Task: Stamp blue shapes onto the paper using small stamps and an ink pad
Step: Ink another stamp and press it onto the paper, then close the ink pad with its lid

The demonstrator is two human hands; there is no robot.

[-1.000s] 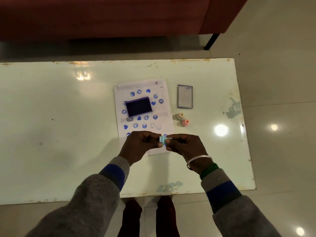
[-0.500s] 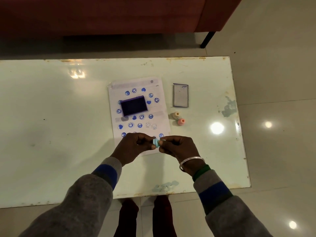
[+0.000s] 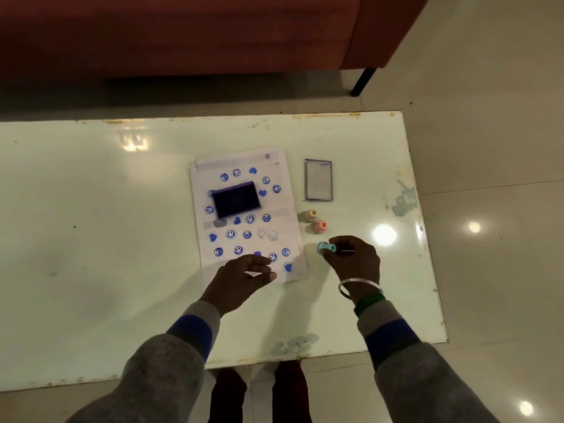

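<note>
Paper [image 3: 244,215] flat on desk [image 3: 91,239], covered with blue smileys and hearts; open ink pad [image 3: 236,199] sits on its upper half, over some prints. Pad lid [image 3: 318,181] lies apart, right of paper. Right hand [image 3: 351,259] pinches small blue stamp [image 3: 326,247] just off paper's right edge, near peach stamp [image 3: 311,215] and pink stamp [image 3: 320,227]. Left hand [image 3: 241,282] loose, fingers half curled, empty, over paper's lower edge. Risks: unheld paper may slide under stamp; faint prints suggest dry inking; wet prints could smudge under left hand.
</note>
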